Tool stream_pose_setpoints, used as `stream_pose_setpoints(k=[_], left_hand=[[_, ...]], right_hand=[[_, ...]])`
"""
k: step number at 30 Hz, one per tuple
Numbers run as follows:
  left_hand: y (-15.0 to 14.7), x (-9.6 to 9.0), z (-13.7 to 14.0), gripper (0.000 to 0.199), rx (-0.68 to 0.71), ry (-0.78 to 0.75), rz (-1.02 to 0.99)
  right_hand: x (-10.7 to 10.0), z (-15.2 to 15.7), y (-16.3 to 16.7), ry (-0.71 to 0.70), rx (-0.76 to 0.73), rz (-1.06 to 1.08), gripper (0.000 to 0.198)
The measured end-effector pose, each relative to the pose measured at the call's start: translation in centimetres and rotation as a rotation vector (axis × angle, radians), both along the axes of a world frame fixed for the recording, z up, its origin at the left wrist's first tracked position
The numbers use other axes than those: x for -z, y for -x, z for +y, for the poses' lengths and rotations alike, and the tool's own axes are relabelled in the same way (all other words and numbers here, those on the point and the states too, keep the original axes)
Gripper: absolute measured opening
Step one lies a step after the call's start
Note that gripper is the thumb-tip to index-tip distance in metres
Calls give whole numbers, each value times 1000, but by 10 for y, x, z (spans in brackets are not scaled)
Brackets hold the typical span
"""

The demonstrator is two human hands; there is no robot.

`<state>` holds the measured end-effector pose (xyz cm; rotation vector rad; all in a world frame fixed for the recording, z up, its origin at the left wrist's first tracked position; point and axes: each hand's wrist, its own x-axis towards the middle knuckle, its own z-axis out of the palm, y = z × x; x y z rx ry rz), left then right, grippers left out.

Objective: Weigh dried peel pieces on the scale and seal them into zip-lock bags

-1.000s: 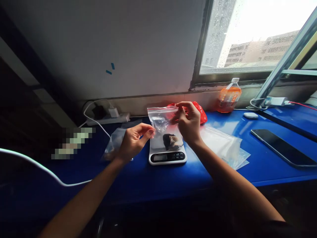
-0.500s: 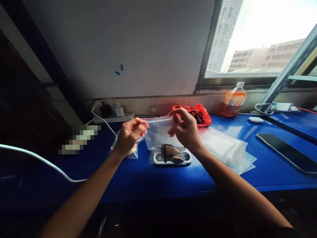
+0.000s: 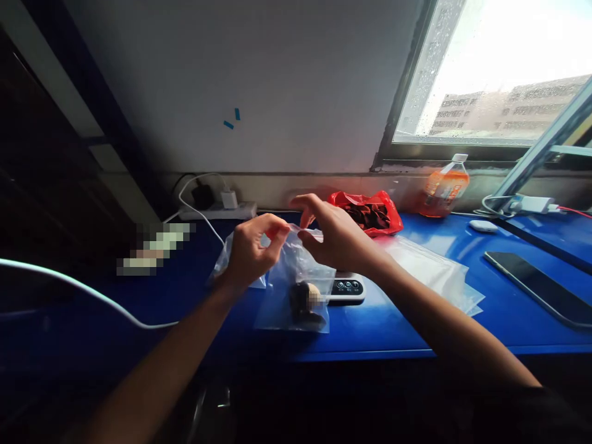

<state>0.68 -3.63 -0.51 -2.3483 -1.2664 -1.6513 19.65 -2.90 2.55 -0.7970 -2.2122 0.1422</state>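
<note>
My left hand (image 3: 259,243) pinches the top edge of a clear zip bag (image 3: 272,308) between thumb and index finger. Close beside it, my right hand (image 3: 333,234) has its thumb and a finger on the bag's zip edge, with the index finger raised. Dark pieces with a pale patch (image 3: 303,311) lie in the lower part of the bag, partly blurred out. The bag hangs in front of a white digital scale (image 3: 349,288), hiding its left part. Behind my left hand, another clear bag (image 3: 222,256) is partly covered.
A red plastic bag (image 3: 393,222) of dark pieces sits at the back. Flat clear bags (image 3: 430,271) lie right of the scale, with a phone (image 3: 531,287) farther right. An orange drink bottle (image 3: 446,188) stands below the window. A white cable (image 3: 92,296) crosses the left side.
The bag has come off the scale toward the front and left, uncovering the scale's buttons. Both hands have drawn closer together, bunching the bag's top edge.
</note>
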Motion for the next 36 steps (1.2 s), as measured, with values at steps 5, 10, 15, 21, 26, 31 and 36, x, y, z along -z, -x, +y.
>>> stream_pose_setpoints(k=[5,10,15,21,26,31,36], left_hand=[[-7,4,-3,13,81,-1,13],[-10,3,-5,12,44,-28,-31],[-8,-6,-9,11,53,-52,-78],[3,-19,-15,7,166,68,-306],[-8,-24,-16,7,204,99,-388],[1,-29,-11,8,170,127,-380],[59,-35,21,6,54,30,-514]], right_hand=[[-15,1,9,74,-43,-168,50],[-17,-2,10,124,37,-122,53],[-15,1,-3,206,-102,32,40],[-10,3,-33,172,-137,41,30],[-6,-10,-43,-21,-85,-70,14],[11,-10,-65,-70,-5,-109,19],[32,12,-135,72,281,-84,25]])
